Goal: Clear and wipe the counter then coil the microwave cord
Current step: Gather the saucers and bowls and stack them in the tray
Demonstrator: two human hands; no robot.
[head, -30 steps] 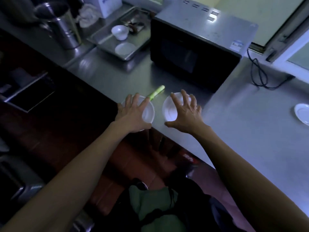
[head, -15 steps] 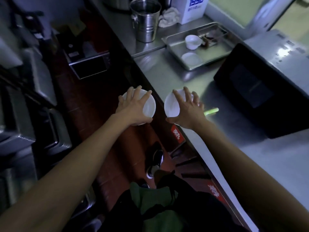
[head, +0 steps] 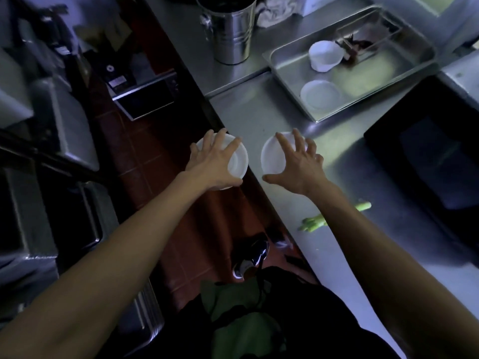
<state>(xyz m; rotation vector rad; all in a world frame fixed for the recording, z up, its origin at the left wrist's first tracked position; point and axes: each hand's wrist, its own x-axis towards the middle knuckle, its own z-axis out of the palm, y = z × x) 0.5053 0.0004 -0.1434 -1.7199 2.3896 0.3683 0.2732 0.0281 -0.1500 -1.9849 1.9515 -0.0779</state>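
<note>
Nearest on the desk (head: 344, 257): green stalk (head: 315, 224), partly under the right forearm, not yet cleared. Next, both hands carry white dishes w/ fingers spread over the tops. Left hand (head: 216, 161) grips left dish (head: 237, 161) off the desk edge, above the floor; right hand (head: 298, 167) grips right dish (head: 272, 156) over the desk, thumb hooked under the near rim. Whether the right dish touches the desk cannot be told. Microwave (head: 427, 161) at right; its cord out of view. Far: tray (head: 290, 60) holds a bowl (head: 325, 55) and a plate (head: 320, 95); bucket (head: 232, 29) beyond. Progress, judged: clearing underway; stalk, wiping, cord coiling all left.
</note>
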